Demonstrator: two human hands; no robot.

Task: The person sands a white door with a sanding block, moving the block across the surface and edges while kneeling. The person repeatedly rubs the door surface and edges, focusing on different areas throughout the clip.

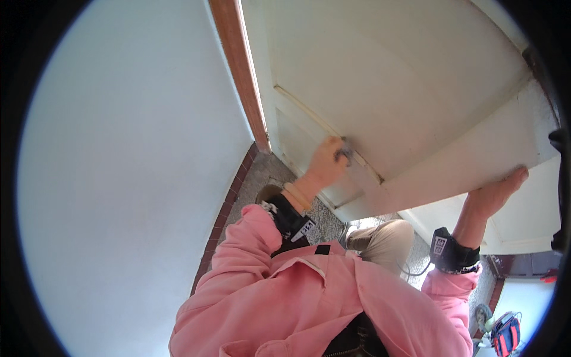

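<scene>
The cream door panel (410, 83) stands out from the reddish-brown wooden frame (238, 65) toward the right, its near edge slanting from the lower middle up to the right, where the lens bends it, and that slant is also the line of its long axis as seen here; the small dark tool (343, 156) is too blurred for its own axis to be told. The door panel is pale and smooth, with a raised strip of moulding (315, 116) running down to the right and brownish marks near the strip's lower end, while the small dark tool shows only as a greyish-black smear of unclear shape. The small dark tool sits at the fingers of the left hand (327, 163), which is curled closed around it, close against the door panel beside the moulding. The right hand (493, 193) is well apart, at the near edge of the door panel, below most of its face; its fingers are partly hidden, so I cannot tell how far closed they are. The left forearm reaches over a speckled floor (326, 215), with a white wall (131, 149) at left
</scene>
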